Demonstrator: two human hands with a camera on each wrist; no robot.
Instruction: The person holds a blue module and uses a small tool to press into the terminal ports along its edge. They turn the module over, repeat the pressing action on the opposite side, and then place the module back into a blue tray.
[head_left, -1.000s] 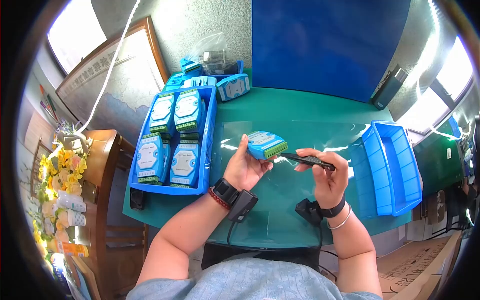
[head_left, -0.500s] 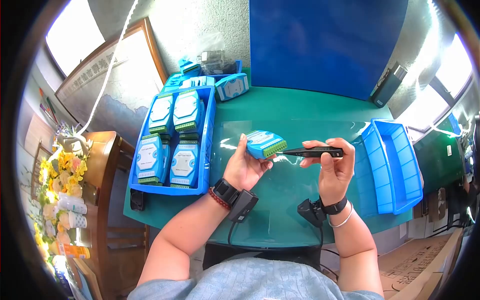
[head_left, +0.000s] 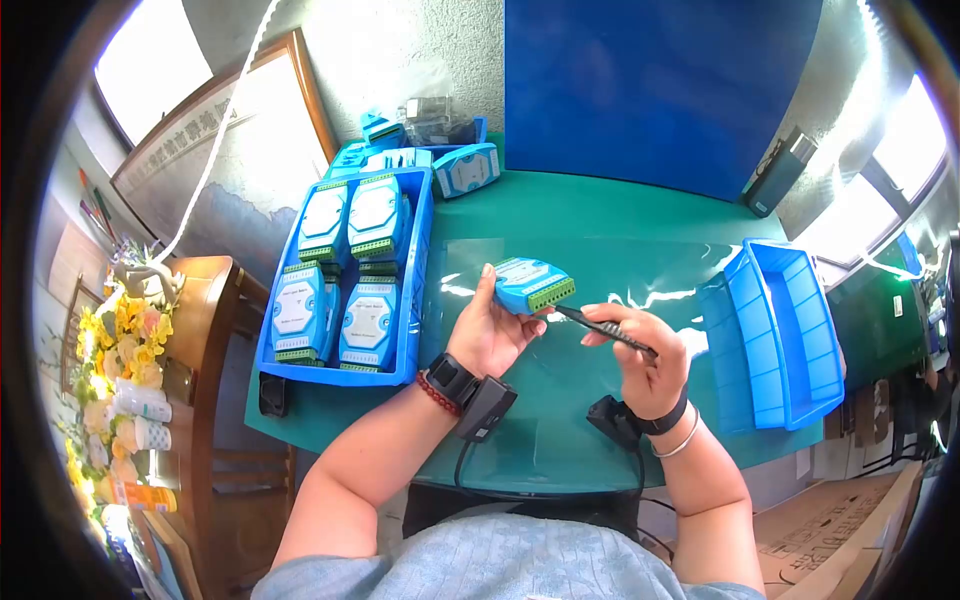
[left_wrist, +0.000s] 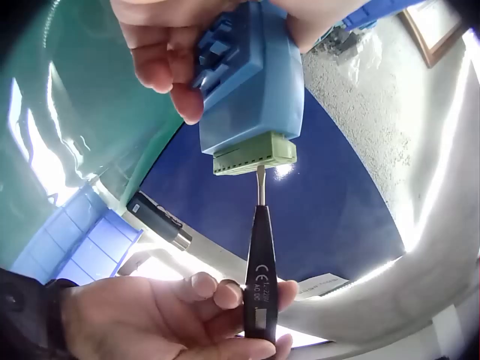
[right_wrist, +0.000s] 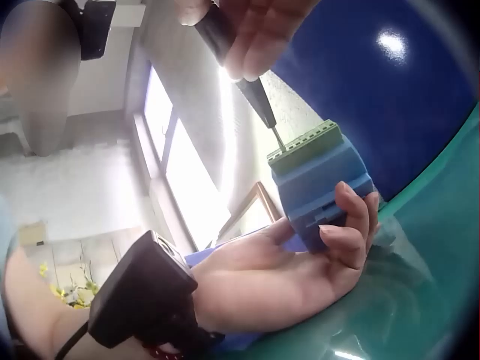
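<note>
My left hand [head_left: 488, 335] holds a blue plastic module [head_left: 528, 282] with a pale label and a green screw terminal block [left_wrist: 259, 154] along its edge. The thumb and fingers grip its sides above the table. From the right, my right hand [head_left: 650, 365] pinches the black handle of a small tester screwdriver [left_wrist: 260, 255], marked CE. Its thin metal shaft meets the green block, with the tip at one end of the row of holes in the right wrist view. The fingers partly cover the handle.
To the left, a blue bin [head_left: 408, 350] holds several similar modules. More modules [head_left: 468, 172] and a clear bag of dark parts sit behind it. Another blue bin [head_left: 800, 340] stands at the right, and a dark box [head_left: 780, 180] at the back right.
My right hand first moved right and the screwdriver handle levelled out; now the hand is back lower and left, with the handle slanted down. The left hand and module have barely moved.
</note>
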